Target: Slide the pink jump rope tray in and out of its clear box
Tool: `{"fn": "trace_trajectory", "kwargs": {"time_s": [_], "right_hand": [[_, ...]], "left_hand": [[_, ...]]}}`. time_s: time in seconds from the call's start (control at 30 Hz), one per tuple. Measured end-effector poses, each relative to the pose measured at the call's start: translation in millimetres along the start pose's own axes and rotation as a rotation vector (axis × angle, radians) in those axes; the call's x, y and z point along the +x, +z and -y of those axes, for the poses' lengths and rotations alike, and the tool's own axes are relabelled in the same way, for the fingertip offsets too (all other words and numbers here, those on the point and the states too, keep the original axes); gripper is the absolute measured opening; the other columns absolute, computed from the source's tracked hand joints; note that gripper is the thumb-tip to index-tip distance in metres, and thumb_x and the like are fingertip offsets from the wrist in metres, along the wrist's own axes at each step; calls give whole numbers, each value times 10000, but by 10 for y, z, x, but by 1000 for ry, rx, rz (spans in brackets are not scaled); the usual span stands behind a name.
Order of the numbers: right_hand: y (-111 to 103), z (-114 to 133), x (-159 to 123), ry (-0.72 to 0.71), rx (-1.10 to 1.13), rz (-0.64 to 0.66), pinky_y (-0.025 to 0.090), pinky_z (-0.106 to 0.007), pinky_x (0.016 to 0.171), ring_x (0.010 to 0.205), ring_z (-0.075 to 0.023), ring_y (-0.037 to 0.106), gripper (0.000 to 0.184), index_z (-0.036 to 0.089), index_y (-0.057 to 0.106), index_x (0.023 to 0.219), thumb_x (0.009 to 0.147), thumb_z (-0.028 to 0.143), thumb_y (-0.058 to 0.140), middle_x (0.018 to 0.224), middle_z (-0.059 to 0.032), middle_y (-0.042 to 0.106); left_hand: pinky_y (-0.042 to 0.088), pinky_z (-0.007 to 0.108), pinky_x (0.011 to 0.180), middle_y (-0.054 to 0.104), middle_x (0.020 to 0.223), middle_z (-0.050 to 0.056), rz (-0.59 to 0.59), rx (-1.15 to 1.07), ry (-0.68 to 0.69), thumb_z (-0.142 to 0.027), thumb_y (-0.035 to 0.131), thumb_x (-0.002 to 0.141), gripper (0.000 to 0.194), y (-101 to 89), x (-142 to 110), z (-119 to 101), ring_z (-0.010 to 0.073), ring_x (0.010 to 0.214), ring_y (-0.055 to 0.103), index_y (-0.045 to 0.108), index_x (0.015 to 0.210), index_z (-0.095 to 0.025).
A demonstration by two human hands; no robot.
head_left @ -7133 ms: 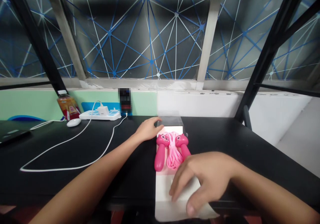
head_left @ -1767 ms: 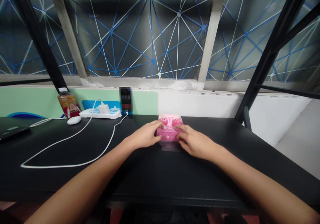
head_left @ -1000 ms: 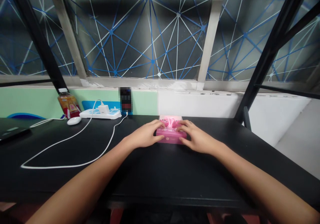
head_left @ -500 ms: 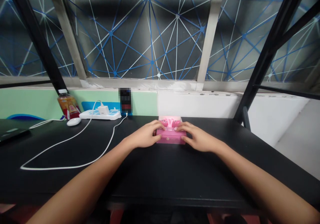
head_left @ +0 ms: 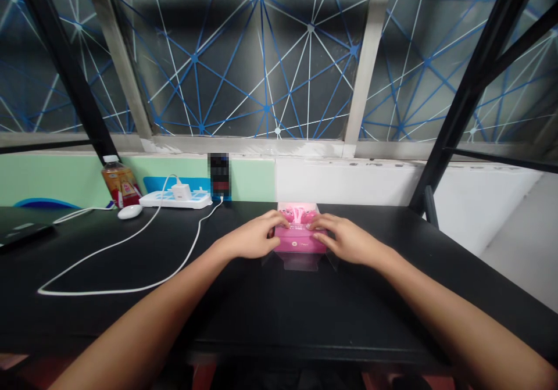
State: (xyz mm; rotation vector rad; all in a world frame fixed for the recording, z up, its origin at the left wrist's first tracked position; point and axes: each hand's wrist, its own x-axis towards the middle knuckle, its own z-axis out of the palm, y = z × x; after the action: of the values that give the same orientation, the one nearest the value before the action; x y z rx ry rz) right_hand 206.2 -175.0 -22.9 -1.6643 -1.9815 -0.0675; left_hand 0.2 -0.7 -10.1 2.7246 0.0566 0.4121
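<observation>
A clear box with a pink card end (head_left: 300, 243) lies on the black desk (head_left: 244, 303), holding a pink skipping rope (head_left: 298, 215) with two pink handles. My left hand (head_left: 250, 239) grips the box's left side, its fingers curled over the top edge. My right hand (head_left: 346, 240) grips the right side in the same way. The near end's clear flaps hang open towards me below the pink card.
At the back left stand a drink bottle (head_left: 118, 183), a white mouse (head_left: 129, 211) and a white power strip (head_left: 174, 199) with a charger. A white cable (head_left: 131, 262) loops over the desk. A dark flat device (head_left: 21, 232) lies far left. A black post (head_left: 462, 99) rises on the right.
The rope on its card, lying out of the box seven seconds ago, now sits inside it. Over the last half second the near clear flaps have come open; both hands stay on the box.
</observation>
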Motion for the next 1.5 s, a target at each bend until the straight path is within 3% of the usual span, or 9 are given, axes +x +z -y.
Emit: {"fn": "trace_trajectory", "kwargs": {"time_s": [0.1, 0.27, 0.43, 0.53, 0.63, 0.83, 1.1, 1.33, 1.5], "right_hand": [[10, 18, 5, -5, -52, 14, 491, -369, 856, 957, -201, 621, 232, 213, 607, 1096, 978, 261, 413, 1080, -74, 650], [-19, 39, -30, 24, -70, 71, 439, -396, 989, 1190, -235, 524, 285, 218, 572, 1197, 955, 327, 468, 1251, -98, 577], [-76, 132, -57, 10, -106, 222, 303, -487, 1103, 1407, -343, 249, 896, 203, 368, 1451, 707, 533, 743, 1526, -157, 287], [-82, 316, -21, -145, -165, 220, 257, -530, 1108, 1397, -350, 267, 628, 242, 528, 1349, 791, 488, 684, 1500, -130, 367], [-60, 504, 22, -247, -101, 276, 400, -414, 1021, 1191, -243, 539, 287, 251, 665, 1166, 914, 300, 537, 1308, -82, 587], [-56, 584, 23, -215, -14, 409, 481, -332, 898, 1034, -203, 639, 369, 252, 655, 1205, 881, 156, 508, 1164, -58, 684], [-171, 670, 19, -237, 287, 551, 490, -271, 888, 984, -175, 653, 361, 271, 711, 1132, 806, 142, 622, 1096, -21, 707], [-104, 694, -16, -277, 461, 676, 449, -288, 969, 1061, -185, 633, 376, 264, 692, 1166, 791, 234, 703, 1147, -22, 693], [-79, 665, -25, -265, 564, 705, 419, -272, 1003, 1099, -195, 621, 467, 238, 678, 1191, 740, 323, 765, 1205, -51, 670]], "left_hand": [[435, 325, 953, 537, 1247, 59, -22, -23, -3, -158, 461, 862, 341, 2, 20, -24, 186, 1077, 551, 574, 1177, -224], [399, 341, 1016, 552, 1221, 53, -36, -54, -26, -286, 415, 960, 256, -21, 25, -38, 185, 1133, 538, 613, 1113, -229], [453, 327, 939, 559, 1190, 52, -60, -65, -28, -308, 475, 941, 222, -1, 43, 33, 179, 1047, 576, 625, 1090, -240], [487, 302, 842, 551, 1188, 57, -63, -65, -30, -298, 523, 911, 208, 20, 65, 101, 160, 932, 602, 630, 1079, -238], [488, 292, 818, 547, 1201, 56, -80, -57, -14, -277, 544, 895, 191, 15, 77, 155, 157, 923, 600, 637, 1056, -236], [484, 280, 769, 590, 1149, 39, -130, -14, -30, -293, 595, 861, 204, -2, 90, 164, 144, 833, 593, 650, 1052, -247], [481, 283, 742, 636, 1014, 23, -310, -4, -244, -439, 655, 800, 240, 113, 280, 308, 152, 748, 596, 711, 921, -240], [490, 323, 855, 627, 1153, 36, -338, 80, -285, -431, 631, 811, 266, 200, 447, 605, 210, 924, 622, 713, 982, -244], [470, 347, 950, 520, 1348, 48, -263, 136, -269, -454, 500, 897, 369, 254, 426, 699, 237, 1077, 600, 670, 1159, -258]]}}
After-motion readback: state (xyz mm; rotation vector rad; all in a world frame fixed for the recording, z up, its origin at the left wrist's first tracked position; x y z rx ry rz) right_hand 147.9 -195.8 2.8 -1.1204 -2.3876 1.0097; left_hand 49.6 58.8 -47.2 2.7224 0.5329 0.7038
